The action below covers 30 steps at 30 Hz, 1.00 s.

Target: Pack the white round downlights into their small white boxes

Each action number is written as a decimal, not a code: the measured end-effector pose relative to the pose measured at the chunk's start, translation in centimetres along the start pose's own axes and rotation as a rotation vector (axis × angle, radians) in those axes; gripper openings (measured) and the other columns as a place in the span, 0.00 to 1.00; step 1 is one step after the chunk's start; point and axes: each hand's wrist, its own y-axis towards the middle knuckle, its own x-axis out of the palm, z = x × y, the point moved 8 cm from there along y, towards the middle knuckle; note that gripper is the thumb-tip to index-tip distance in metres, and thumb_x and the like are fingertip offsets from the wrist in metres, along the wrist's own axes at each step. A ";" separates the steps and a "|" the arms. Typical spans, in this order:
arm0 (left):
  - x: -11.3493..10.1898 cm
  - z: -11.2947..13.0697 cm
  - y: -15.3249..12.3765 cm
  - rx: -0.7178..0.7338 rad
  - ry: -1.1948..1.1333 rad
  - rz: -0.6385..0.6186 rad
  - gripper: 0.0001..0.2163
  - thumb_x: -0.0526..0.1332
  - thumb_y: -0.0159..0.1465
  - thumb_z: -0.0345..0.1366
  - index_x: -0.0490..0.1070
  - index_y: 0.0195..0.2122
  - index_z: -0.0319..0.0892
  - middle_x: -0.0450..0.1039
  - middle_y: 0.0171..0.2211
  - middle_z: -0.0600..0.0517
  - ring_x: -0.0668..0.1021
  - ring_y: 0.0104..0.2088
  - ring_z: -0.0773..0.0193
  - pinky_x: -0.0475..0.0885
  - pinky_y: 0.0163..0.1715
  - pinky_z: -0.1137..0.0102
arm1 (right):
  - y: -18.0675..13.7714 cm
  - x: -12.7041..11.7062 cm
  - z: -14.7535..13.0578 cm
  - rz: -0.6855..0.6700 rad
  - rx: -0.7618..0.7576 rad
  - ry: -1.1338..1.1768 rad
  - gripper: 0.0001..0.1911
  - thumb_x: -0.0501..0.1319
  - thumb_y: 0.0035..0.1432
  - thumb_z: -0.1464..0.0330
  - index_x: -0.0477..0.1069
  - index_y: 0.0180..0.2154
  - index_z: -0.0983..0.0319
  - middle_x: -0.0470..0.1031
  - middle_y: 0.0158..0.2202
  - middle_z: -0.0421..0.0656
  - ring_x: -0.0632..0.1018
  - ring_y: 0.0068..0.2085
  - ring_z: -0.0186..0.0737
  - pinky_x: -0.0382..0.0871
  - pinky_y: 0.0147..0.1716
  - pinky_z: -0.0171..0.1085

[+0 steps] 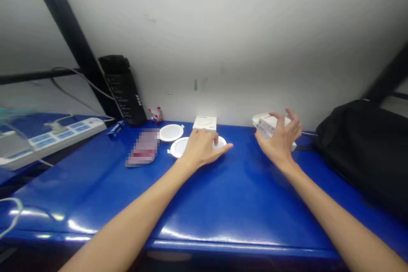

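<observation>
Both bare hands are up on the bench, well apart. Left hand [202, 148] is palm-down over a round white plastic LED downlight [219, 143], fingers curved down across it and thumb out to the right; it seems to rest on the disc and keep it flat, though whether it actually grips can't be told from here. Right hand [280, 138] is open, fingers spread and slightly curled, right in front of a stack of flat white cardboard cartons [267, 126]; contact with them is unclear. The stack sits tilted, its long axis running roughly left to right, near the back of the glossy blue-painted bench [242, 204], by the white wall [223, 29]. Two more round white downlights lie face-up just left of the left hand: one [179, 147] almost touching it, one [171, 132] behind. Being round, they have no long axis. A square white carton [204, 123] stands at the wall just behind them. Further left are a pixelated, blurred packet [142, 148], a small blue box [115, 128], a tall black bottle [124, 93] leaning near the wall, and a white-and-blue power strip [54, 140]. A black fabric backpack [360, 153] sits at the right end of the bench.
</observation>
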 end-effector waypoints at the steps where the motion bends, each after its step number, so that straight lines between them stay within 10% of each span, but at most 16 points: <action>1: -0.1 -0.4 0.1 -0.024 0.013 0.007 0.25 0.56 0.69 0.61 0.77 0.31 0.43 0.82 0.37 0.43 0.81 0.46 0.45 0.69 0.52 0.52 | 0.0 0.0 0.0 0.001 0.003 0.005 0.31 0.66 0.51 0.62 0.65 0.57 0.58 0.52 0.68 0.57 0.59 0.70 0.67 0.52 0.66 0.69; 9: 0.6 -5.5 0.4 -0.389 0.216 0.010 0.24 0.50 0.75 0.43 0.68 0.62 0.30 0.78 0.55 0.30 0.67 0.68 0.38 0.62 0.63 0.50 | -0.2 -1.0 -1.7 0.042 -0.073 -0.007 0.28 0.65 0.55 0.64 0.66 0.57 0.59 0.55 0.69 0.60 0.62 0.69 0.67 0.47 0.66 0.71; 18: 0.4 -2.3 1.1 -0.102 -0.227 0.033 0.16 0.47 0.76 0.40 0.65 0.59 0.43 0.81 0.48 0.44 0.79 0.54 0.48 0.69 0.56 0.55 | -1.7 3.1 -3.9 -0.437 -0.254 0.334 0.14 0.57 0.66 0.63 0.73 0.51 0.57 0.75 0.55 0.51 0.75 0.59 0.55 0.65 0.63 0.56; 24: 1.1 -1.7 0.4 -0.147 -0.051 0.045 0.18 0.49 0.75 0.40 0.63 0.62 0.40 0.77 0.56 0.37 0.75 0.59 0.44 0.67 0.58 0.52 | -4.3 6.5 -4.0 -0.778 -0.300 0.468 0.24 0.55 0.72 0.56 0.68 0.65 0.52 0.65 0.70 0.49 0.67 0.69 0.56 0.61 0.68 0.61; 30: 1.2 -2.1 1.0 -0.066 -0.269 0.029 0.16 0.53 0.72 0.37 0.63 0.60 0.43 0.81 0.48 0.44 0.79 0.53 0.48 0.69 0.55 0.54 | -4.4 6.9 -3.6 -0.806 -0.182 0.554 0.22 0.63 0.66 0.51 0.71 0.55 0.54 0.62 0.68 0.50 0.65 0.70 0.54 0.58 0.70 0.58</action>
